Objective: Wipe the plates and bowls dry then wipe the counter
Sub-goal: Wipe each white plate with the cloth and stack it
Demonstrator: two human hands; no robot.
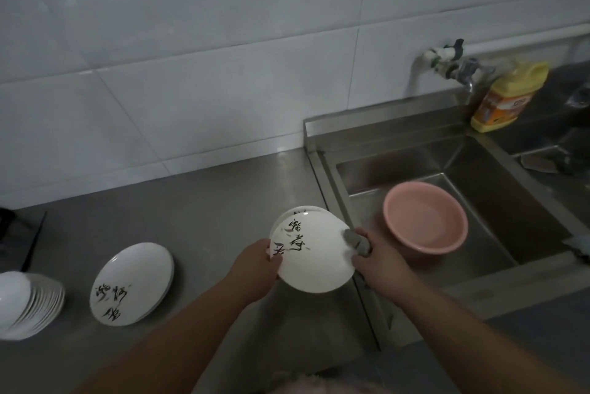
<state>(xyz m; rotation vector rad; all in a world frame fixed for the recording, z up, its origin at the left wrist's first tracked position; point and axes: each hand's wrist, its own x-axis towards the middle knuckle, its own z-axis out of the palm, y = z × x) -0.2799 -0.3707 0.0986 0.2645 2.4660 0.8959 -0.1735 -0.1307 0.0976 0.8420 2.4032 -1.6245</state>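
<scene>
Steel counter (207,202) under white tile, sink (479,278) at right, head view only. I see my left hand (255,269) pinching the held plate's (314,254) left rim, thumb on its face, above 1 more plate (295,211). My right hand (372,258) is clenched on a grey cloth (356,240) against the right rim. I'd sweep rim to centre, grip firm since wet glaze looks slippery. Held plate: white, glossy, black brush characters. Wiped plates (132,283) lie left, beside stacked bowls (28,304).

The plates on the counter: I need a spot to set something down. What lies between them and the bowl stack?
Only bare steel counter separates plates from bowl stack, head view.
</scene>
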